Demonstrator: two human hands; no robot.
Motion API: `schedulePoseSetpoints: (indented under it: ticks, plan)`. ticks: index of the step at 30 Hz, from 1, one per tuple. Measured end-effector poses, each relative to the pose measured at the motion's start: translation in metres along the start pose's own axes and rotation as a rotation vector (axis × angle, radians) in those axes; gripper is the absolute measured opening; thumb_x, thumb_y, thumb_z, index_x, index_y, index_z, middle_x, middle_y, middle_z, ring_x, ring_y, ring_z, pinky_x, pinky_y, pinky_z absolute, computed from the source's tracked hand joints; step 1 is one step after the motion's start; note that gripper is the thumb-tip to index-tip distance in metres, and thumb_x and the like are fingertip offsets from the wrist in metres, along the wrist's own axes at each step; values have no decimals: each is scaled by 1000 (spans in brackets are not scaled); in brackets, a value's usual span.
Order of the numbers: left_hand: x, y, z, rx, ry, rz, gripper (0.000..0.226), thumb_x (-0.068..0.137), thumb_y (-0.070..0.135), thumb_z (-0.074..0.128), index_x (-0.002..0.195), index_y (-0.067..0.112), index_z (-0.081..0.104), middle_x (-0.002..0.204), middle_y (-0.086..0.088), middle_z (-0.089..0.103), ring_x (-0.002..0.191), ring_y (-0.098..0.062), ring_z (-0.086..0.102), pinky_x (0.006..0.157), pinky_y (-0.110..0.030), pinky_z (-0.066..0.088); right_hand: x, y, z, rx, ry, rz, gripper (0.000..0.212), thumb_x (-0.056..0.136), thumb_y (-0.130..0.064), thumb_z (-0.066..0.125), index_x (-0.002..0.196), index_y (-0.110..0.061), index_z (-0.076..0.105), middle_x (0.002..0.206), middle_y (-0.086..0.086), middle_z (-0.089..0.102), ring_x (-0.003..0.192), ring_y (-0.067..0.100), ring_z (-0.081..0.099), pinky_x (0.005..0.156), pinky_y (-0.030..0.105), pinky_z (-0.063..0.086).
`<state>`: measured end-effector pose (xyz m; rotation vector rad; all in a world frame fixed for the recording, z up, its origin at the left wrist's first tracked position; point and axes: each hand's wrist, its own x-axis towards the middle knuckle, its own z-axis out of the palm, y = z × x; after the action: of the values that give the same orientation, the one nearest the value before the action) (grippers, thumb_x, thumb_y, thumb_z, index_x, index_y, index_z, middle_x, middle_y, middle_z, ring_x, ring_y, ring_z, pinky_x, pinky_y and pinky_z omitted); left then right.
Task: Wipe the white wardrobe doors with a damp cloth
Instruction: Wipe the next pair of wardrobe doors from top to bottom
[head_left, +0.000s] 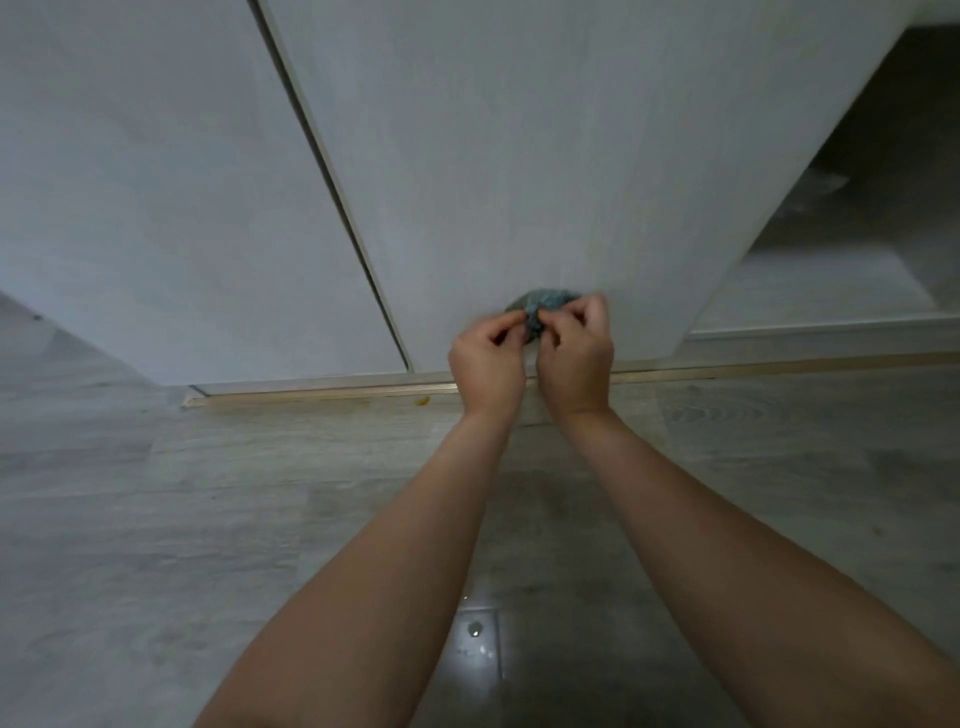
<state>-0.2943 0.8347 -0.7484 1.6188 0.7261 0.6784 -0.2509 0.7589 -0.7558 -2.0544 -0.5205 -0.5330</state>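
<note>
Two white wardrobe doors fill the upper view: the left door (171, 208) and the right sliding door (545, 156), parted by a dark gap. A small bunched grey-blue cloth (543, 306) sits low against the right door, near its bottom edge. My left hand (488, 364) and my right hand (574, 358) are side by side just below it, both with curled fingers pinching the cloth between them. Most of the cloth is hidden behind my fingers.
A metal floor track (322, 392) runs under the doors. The wardrobe's interior (857, 218) shows open at the right. Grey wood-look floor (208, 519) lies below, with a small orange speck (423, 400) near the track and a shiny wet patch (475, 631) between my forearms.
</note>
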Motion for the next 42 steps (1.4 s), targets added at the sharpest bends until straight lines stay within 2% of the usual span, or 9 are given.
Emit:
schedulePoseSetpoints:
  ticks: [4, 6, 10, 16, 25, 28, 33, 38, 42]
  plan:
    - [-7, -50, 12, 99, -88, -271, 24, 81, 0, 67, 102, 6, 77, 98, -9, 76, 93, -23, 71, 91, -43, 56, -24, 36, 26, -24, -265, 338, 9, 85, -2, 61, 80, 4, 65, 85, -2, 44, 72, 22, 53, 62, 25, 32]
    - [-7, -54, 14, 98, -101, -293, 25, 80, 3, 66, 102, 7, 77, 98, -8, 76, 93, -23, 71, 91, -44, 56, -24, 37, 23, -35, -283, 328, 10, 85, -3, 60, 83, 3, 68, 87, 0, 45, 74, 23, 54, 63, 20, 28]
    - [-8, -14, 10, 10, -65, -63, 20, 82, 5, 70, 100, 7, 77, 95, -7, 74, 90, -21, 72, 89, -43, 58, -7, 15, -7, -31, -62, 56, 13, 85, -3, 63, 90, -2, 74, 92, 13, 57, 78, 18, 55, 71, 25, 44]
    - [-14, 36, 21, -14, 44, 290, 20, 86, -1, 68, 102, 6, 77, 98, -5, 73, 90, -12, 68, 87, -29, 56, 31, -2, -36, 4, 171, -128, 13, 88, 0, 62, 94, 0, 74, 97, 19, 58, 85, 14, 53, 76, 10, 41]
    - [-35, -51, 39, 304, -260, -25, 30, 89, 0, 58, 116, 5, 72, 110, -13, 69, 105, -26, 65, 90, -20, 47, -24, 57, -12, -84, -386, 322, 19, 91, -4, 53, 100, -1, 69, 105, 14, 53, 87, 27, 56, 74, 30, 44]
    - [-36, -31, 41, 292, -116, 85, 29, 92, 0, 54, 116, 4, 71, 109, -12, 67, 100, -17, 62, 94, -27, 49, -12, 43, -25, -54, -230, 166, 17, 87, -4, 59, 99, -3, 72, 99, 13, 56, 83, 23, 57, 75, 33, 49]
    - [-32, 43, 57, 94, 59, 469, 24, 94, 2, 58, 114, 2, 72, 107, -10, 67, 98, -13, 64, 91, -20, 50, 47, 19, -67, -7, 182, -115, 13, 86, -1, 63, 93, -1, 73, 97, 17, 58, 86, 13, 53, 77, 12, 41]
    - [-43, 11, 80, 222, -75, 228, 31, 85, 13, 55, 107, 3, 75, 104, -12, 71, 95, -22, 66, 85, -13, 42, 14, 69, -53, -72, 1, 89, 8, 82, 1, 62, 82, -2, 70, 91, 15, 54, 75, 22, 54, 67, 27, 41]
    - [-53, -22, 83, 307, -229, -31, 34, 84, 15, 58, 112, 3, 73, 108, -18, 70, 103, -30, 65, 87, -20, 42, -8, 91, -44, -89, -280, 299, 16, 86, -2, 60, 93, -1, 74, 96, 15, 55, 82, 32, 59, 68, 22, 33]
